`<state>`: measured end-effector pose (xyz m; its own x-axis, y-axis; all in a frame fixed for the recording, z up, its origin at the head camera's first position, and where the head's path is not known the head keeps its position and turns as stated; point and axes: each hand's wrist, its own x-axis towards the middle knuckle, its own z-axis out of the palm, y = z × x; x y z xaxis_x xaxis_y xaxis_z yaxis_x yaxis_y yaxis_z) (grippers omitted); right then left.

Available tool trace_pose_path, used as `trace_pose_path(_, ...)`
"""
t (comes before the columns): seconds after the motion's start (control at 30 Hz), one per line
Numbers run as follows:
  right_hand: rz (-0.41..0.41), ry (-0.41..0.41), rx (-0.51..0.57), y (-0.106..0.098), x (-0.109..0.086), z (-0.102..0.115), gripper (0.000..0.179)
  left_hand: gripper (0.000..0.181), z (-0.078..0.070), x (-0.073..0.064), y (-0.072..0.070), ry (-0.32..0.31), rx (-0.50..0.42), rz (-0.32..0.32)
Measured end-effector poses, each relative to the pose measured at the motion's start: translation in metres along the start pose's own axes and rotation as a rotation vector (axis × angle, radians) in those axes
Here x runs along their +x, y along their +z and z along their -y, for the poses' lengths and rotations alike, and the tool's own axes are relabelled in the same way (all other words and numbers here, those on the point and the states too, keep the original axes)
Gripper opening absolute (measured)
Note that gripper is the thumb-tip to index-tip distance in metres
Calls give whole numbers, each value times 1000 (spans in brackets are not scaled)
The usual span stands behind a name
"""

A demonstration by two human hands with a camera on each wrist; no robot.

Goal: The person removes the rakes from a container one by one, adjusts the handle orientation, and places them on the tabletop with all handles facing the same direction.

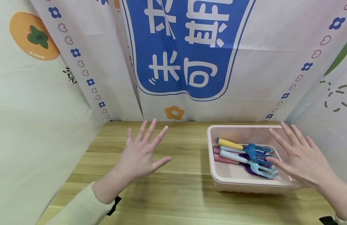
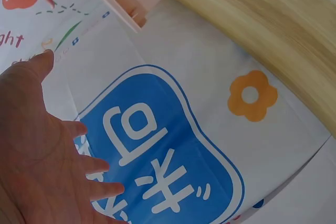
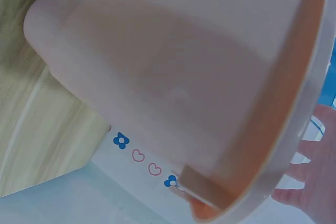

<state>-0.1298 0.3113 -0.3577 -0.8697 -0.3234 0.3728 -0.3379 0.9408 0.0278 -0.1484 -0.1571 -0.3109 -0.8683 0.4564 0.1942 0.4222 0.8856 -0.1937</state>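
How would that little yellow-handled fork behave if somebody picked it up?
The yellow-handled fork looks like moulded plastic, so probably stiff and light. Its smooth handle might feel slippery. It lies atop other tools in the bin, so it may snag.

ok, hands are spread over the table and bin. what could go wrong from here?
1. Snagging: the yellow-handled fork and light blue fork lie heaped with others, heads crowded together, so lifting one might drag another.
2. Bumping: the right hand overlaps the bin's right side in the head view; contact is unclear, but a sideways move could nudge it.
3. Poor view: the bin fills much of the right wrist picture, hiding the forks, so a grasp there might go unseen.
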Motion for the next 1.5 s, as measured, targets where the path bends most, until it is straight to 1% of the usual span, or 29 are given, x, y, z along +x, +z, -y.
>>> trace_pose_path(0.1,-4,-9,-2,0,0,-3,92,88,-3,2,1,18,6,2)
trace_pose_path(0.23,19,-5,2,2,-1,-8,93,89,-8,4,3,48,9,5)
trace_pose_path(0.37,46,-9,38,4,-2,-17,93,89,-13,7,3,68,8,0)
trace_pose_path(0.47,54,-20,80,5,-1,-26,94,89,-17,11,3,82,8,-18)
trace_pose_path(0.6,72,-17,162,6,0,-41,95,90,-24,20,1,98,4,-34)
trace_pose_path(0.77,86,-1,257,11,-5,-56,90,89,-35,32,-1,111,-20,-27)
trace_pose_path(0.9,112,38,333,16,-10,-64,86,89,-43,41,-2,122,-38,-14)
trace_pose_path(1.0,122,60,391,18,-12,-69,83,89,-49,47,-2,124,-38,-4)
trace_pose_path(1.1,114,55,453,22,-15,-72,81,88,-53,52,1,128,-37,0)
trace_pose_path(1.27,134,94,520,26,-19,-77,80,88,-61,61,6,143,-52,7)
trace_pose_path(1.5,147,154,662,37,-30,-85,76,88,-73,82,7,155,-44,5)
